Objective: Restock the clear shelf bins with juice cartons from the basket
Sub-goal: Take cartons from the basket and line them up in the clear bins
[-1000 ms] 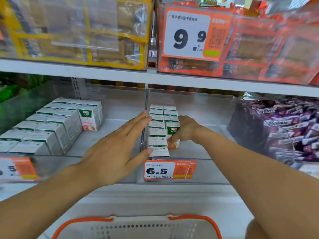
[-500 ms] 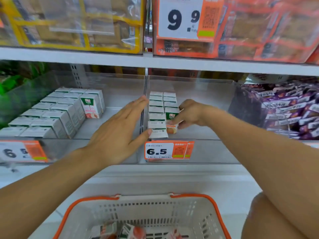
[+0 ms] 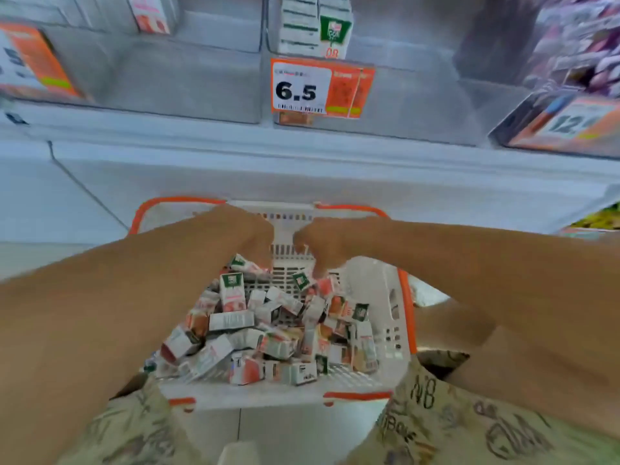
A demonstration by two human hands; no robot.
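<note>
Hands, both of them, are down in the one white basket (image 3: 379,297) with orange trim. Left hand (image 3: 241,236) has its fingers curled over a juice carton (image 3: 246,265) near the basket's far edge, right hand (image 3: 322,245) reaches onto another carton (image 3: 302,280), but the blur means nobody can tell how tight either grip is. Loose cartons (image 3: 268,333) fill the basket, too jumbled to count. Up top, two clear bins (image 3: 402,95) hold cartons; three price tags show, the middle tag (image 3: 318,87) reading 6.5.
</note>
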